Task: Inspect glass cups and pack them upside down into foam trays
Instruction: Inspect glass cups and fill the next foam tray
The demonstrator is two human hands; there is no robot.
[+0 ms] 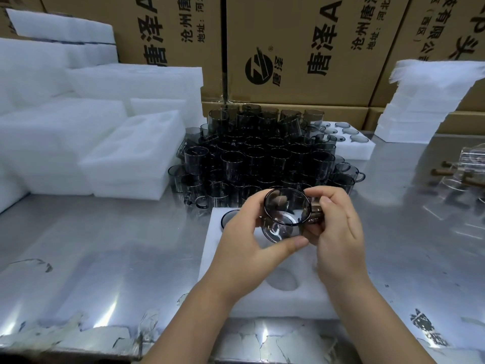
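Observation:
A smoky grey glass cup (pixel 284 215) is held in the air between both hands, its open mouth tilted toward the camera. My left hand (pixel 245 245) grips its left side, thumb under the base. My right hand (pixel 333 229) holds the right side near the handle. Below them lies a white foam tray (pixel 283 298) with round pockets; one pocket at its far left holds a cup (pixel 229 219) with only its rim showing. Behind stands a pile of several grey cups (pixel 262 158).
Stacks of white foam trays (pixel 131 158) fill the left of the steel table (pixel 105 258). A filled foam tray (pixel 354 145) sits behind the pile on the right, more foam (pixel 420 106) beyond it. Clear glassware with wooden handles (pixel 464 172) lies at the right edge. Cardboard boxes (pixel 301 48) form the back wall.

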